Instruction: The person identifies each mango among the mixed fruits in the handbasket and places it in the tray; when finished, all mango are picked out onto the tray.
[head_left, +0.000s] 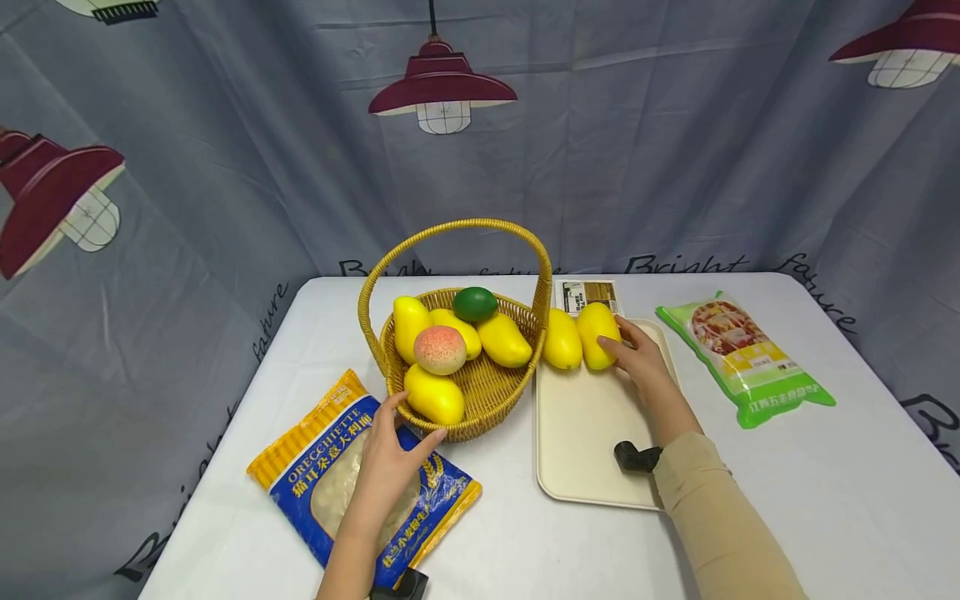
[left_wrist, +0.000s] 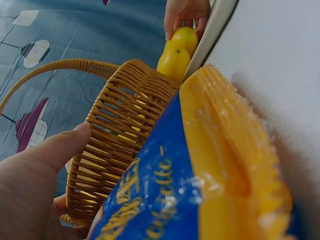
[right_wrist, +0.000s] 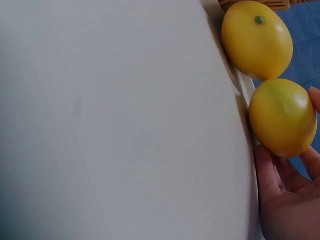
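A wicker basket (head_left: 487, 408) with a tall handle holds several yellow mangoes (head_left: 504, 340), a pink peach (head_left: 440, 349) and a dark green fruit (head_left: 475, 304). My left hand (head_left: 392, 454) grips the basket's near left rim, its thumb (left_wrist: 75, 137) against the woven edge in the left wrist view. At the far end of a cream tray (head_left: 585, 450), two mangoes lie side by side. My right hand (head_left: 643, 360) holds the right one (head_left: 598, 335) between thumb and fingers; the other mango (head_left: 562, 340) is beside it, close to the basket.
A blue and yellow bag of orecchiette pasta (head_left: 322, 467) lies under my left forearm, in front of the basket. Right of the tray is a green food packet (head_left: 750, 358). A small flat card-like packet (head_left: 588, 296) lies behind the tray. Grey curtain (head_left: 600, 167) hangs behind the white table (head_left: 787, 517).
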